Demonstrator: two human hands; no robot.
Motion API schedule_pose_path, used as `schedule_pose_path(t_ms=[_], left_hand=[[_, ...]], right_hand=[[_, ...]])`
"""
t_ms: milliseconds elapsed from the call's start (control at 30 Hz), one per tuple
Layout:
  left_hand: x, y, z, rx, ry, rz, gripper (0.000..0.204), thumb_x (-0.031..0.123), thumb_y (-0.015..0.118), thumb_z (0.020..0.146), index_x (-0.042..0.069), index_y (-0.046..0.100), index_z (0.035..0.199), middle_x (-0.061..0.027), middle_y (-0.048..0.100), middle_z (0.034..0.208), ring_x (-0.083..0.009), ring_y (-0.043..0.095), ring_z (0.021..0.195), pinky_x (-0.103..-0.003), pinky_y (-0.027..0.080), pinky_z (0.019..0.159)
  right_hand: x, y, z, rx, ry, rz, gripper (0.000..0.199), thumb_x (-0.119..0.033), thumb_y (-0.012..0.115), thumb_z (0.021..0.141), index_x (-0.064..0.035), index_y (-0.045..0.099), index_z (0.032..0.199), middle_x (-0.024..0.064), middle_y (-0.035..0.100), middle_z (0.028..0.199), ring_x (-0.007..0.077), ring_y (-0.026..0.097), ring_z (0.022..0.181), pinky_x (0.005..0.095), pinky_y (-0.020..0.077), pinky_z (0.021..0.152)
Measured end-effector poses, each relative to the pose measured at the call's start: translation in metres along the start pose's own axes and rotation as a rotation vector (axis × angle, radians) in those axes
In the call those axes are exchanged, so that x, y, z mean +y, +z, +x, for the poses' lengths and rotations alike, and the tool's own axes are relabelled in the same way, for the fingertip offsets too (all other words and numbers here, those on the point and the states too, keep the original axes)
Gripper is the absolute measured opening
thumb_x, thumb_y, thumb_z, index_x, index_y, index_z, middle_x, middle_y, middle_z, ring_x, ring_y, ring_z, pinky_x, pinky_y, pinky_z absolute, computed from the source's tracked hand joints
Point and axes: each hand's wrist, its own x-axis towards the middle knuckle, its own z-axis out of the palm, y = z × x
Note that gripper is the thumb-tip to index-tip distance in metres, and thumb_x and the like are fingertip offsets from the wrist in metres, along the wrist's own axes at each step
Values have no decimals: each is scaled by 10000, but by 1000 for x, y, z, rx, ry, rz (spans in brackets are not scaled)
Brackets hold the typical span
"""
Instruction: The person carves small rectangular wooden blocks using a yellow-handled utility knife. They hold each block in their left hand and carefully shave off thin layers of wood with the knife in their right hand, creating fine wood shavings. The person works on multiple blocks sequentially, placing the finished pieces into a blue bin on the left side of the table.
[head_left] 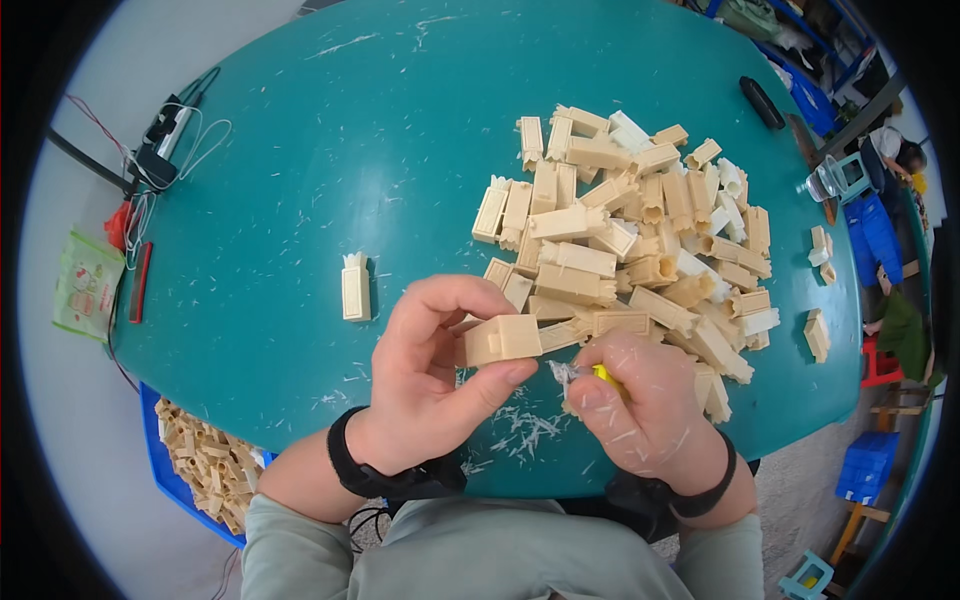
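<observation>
My left hand (420,370) is closed around a beige plastic block (505,338), pinched between thumb and fingers above the near part of the green table (270,200). Close by on the right, my right hand (650,405) grips a small yellow-handled tool (606,376). Its grey tip points toward the block, apart from it; pale shavings cling there, and the tip's exact shape is unclear. Beyond both hands lies a large heap of similar beige and whitish hollow pieces (575,257) with jagged ends. One separate piece (356,290) lies left of my left hand.
Plastic shavings (525,430) litter the table. A blue bin (163,470) full of beige pieces sits below at left. Near the left edge are a power strip (175,132) with cables and a red-and-black bar (141,285). A black object (762,103) and clear jar (822,183) lie at right.
</observation>
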Motion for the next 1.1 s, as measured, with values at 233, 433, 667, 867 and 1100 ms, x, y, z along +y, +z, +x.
schedule_pose_path(t_ms=[233, 433, 667, 867, 1100], left_hand=[[-2, 1, -2, 25, 175, 194, 426, -77, 677, 678, 31, 445, 1019, -109, 467, 994, -162, 508, 881, -265, 440, 750], [-2, 4, -2, 53, 209, 338, 397, 12, 671, 724, 79, 399, 1004, -108, 488, 950, -132, 478, 784, -230, 394, 641], [-3, 2, -4, 41, 211, 194, 452, -83, 702, 650, 39, 455, 1009, -135, 491, 1008, -152, 521, 860, -258, 455, 715], [-2, -2, -5, -23, 184, 148, 436, -65, 703, 664, 53, 459, 1006, -150, 498, 1028, -158, 530, 877, -273, 467, 745], [0, -4, -5, -80, 164, 121, 398, -36, 691, 698, 48, 459, 1010, -155, 500, 1024, -166, 535, 888, -283, 469, 754]], right_hand=[[0, 1, 0, 19, -54, -34, 265, -257, 647, 801, -47, 525, 696, 82, 503, 568, 233, 511, 478, 314, 378, 425], [1, 2, 0, 27, -72, -57, 262, -245, 654, 798, -54, 510, 692, 76, 484, 543, 228, 488, 443, 313, 355, 396], [3, 3, 0, 32, -98, -64, 277, -255, 667, 788, -55, 501, 692, 74, 469, 521, 229, 472, 418, 314, 342, 374], [6, 2, 0, 20, -142, -100, 293, -268, 673, 781, -54, 494, 691, 71, 466, 524, 225, 471, 418, 312, 344, 374], [6, 2, 1, 58, -189, -146, 304, -286, 665, 784, -55, 491, 691, 65, 457, 527, 221, 473, 423, 309, 354, 382]])
